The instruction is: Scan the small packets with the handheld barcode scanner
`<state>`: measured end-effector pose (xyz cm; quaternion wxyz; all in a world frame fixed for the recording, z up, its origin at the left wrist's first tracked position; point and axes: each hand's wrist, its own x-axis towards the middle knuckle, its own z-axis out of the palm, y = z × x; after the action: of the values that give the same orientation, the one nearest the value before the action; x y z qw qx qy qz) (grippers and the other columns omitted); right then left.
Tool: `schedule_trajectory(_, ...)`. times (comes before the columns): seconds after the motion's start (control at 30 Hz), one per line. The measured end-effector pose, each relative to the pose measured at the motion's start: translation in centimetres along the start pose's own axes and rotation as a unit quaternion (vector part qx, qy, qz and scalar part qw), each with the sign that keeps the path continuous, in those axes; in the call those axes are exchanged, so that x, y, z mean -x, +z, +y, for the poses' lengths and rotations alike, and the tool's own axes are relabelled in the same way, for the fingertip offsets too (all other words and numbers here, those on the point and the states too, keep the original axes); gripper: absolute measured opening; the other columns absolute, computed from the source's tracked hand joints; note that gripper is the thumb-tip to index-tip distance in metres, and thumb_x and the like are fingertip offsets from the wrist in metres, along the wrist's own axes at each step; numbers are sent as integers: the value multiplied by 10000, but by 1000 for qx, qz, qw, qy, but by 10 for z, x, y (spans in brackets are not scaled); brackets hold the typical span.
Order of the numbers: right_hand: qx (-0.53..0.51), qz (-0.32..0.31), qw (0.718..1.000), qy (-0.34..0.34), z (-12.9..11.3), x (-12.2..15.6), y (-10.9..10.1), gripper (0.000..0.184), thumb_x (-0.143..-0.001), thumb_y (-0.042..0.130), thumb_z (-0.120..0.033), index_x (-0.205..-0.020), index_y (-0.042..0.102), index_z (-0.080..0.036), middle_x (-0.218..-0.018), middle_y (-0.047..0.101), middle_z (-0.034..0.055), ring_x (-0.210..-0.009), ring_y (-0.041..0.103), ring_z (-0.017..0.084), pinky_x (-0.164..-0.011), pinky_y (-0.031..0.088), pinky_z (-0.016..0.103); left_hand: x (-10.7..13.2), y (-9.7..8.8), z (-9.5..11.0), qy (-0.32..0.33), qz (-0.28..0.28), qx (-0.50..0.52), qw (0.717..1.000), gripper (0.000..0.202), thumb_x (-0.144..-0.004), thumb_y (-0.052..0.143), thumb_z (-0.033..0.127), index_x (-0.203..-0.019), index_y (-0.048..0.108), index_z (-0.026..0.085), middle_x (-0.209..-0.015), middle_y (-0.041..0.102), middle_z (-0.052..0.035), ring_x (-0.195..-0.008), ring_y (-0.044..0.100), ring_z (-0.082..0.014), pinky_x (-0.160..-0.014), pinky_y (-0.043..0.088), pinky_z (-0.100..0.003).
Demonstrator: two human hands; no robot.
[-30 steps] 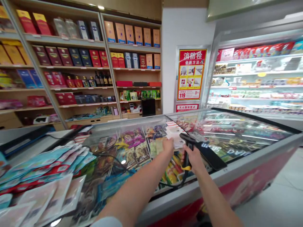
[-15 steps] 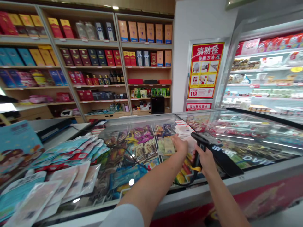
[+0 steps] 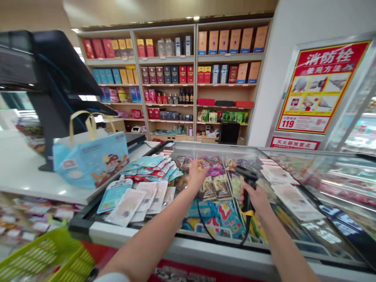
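Two hands mid-frame: my right hand (image 3: 257, 198) grips a black plastic scanner (image 3: 247, 181) tight; my left hand (image 3: 196, 175) hovers, fingers spread loose.

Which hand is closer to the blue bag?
Left. The left hand is over the freezer glass, right of the blue bag; the right hand is farther right, gripping the scanner.

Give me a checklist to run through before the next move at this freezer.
1. Scanner gripped in right hand: ok.
2. Left hand open over the lid: ok.
3. Packets lying just left of left hand: ok.
4. Cable apart from packets: ok.
5. Scanner aimed at a barcode: cannot tell.
6. Bag upright on counter: ok.
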<state>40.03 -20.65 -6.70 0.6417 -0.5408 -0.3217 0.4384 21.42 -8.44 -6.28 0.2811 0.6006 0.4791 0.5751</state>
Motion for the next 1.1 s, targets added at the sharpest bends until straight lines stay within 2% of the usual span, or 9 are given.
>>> schedule_trajectory(0.13,32,-63,997,4,4,4,43,362,-627,745,-458,-601,493,-200,-414,520,-33,-336,491,116,-351,452,242,3,-132,-13,30,21,-210,977,334,-666,678,299,-964,614,163,-1141,578,-110,-1047,576,-229,-935,445,-377)
schedule_trajectory(0.23,58,-102,993,3,10,4,66,349,-663,713,-466,-608,499,-195,-401,517,-28,-330,495,116,-353,449,238,21,-218,-20,-11,11,-400,916,435,-662,668,399,-1022,602,163,-1129,609,-119,-1128,547,-288,-988,405,-402)
schedule_trajectory(0.3,69,-118,991,1,13,3,79,349,-673,698,-470,-614,496,-192,-391,509,-31,-317,482,112,-342,437,233,34,-256,-26,-69,-19,-500,863,493,-640,675,445,-1023,599,144,-1142,608,-160,-1141,542,-330,-988,395,-417)
schedule_trajectory(0.4,79,-144,986,1,13,5,95,344,-673,692,-464,-632,484,-193,-407,510,-42,-318,479,105,-343,440,230,48,-281,-33,-132,-88,-569,807,467,-623,673,467,-941,608,131,-1140,604,-202,-1124,554,-360,-972,396,-416)
schedule_trajectory(0.5,90,-181,979,-8,10,9,108,324,-670,698,-440,-674,485,-195,-448,523,-52,-332,490,99,-356,451,228,52,-281,-37,-143,-105,-563,808,454,-585,698,439,-906,591,138,-1123,608,-209,-1087,576,-358,-946,404,-399)
schedule_trajectory(0.63,106,-227,968,-23,9,11,116,325,-649,727,-389,-795,507,-200,-500,542,-68,-357,501,98,-357,454,222,49,-281,-34,-168,-69,-503,845,399,-577,683,340,-913,551,170,-916,662,-133,-899,634,-325,-781,451,-370)
schedule_trajectory(0.8,117,-259,959,-7,11,3,120,332,-659,718,-411,-786,497,-198,-502,547,-64,-351,489,96,-349,448,227,40,-274,-23,-141,-41,-306,941,305,-564,666,293,-839,585,190,-776,671,-34,-748,631,-248,-665,456,-313)
schedule_trajectory(0.9,110,-271,956,5,9,-6,127,320,-671,700,-435,-733,499,-194,-490,540,-55,-354,490,95,-349,441,225,15,-235,-17,-98,23,-108,989,315,-638,631,375,-877,630,170,-799,684,-29,-721,627,-212,-631,475,-293)
schedule_trajectory(1.1,86,-285,955,-16,-3,-28,127,362,-628,728,-453,-676,483,-191,-474,538,-56,-350,482,86,-363,441,218,-54,-108,-17,-49,62,10,997,210,-702,584,177,-886,673,132,-814,702,-59,-740,626,-179,-703,492,-289)
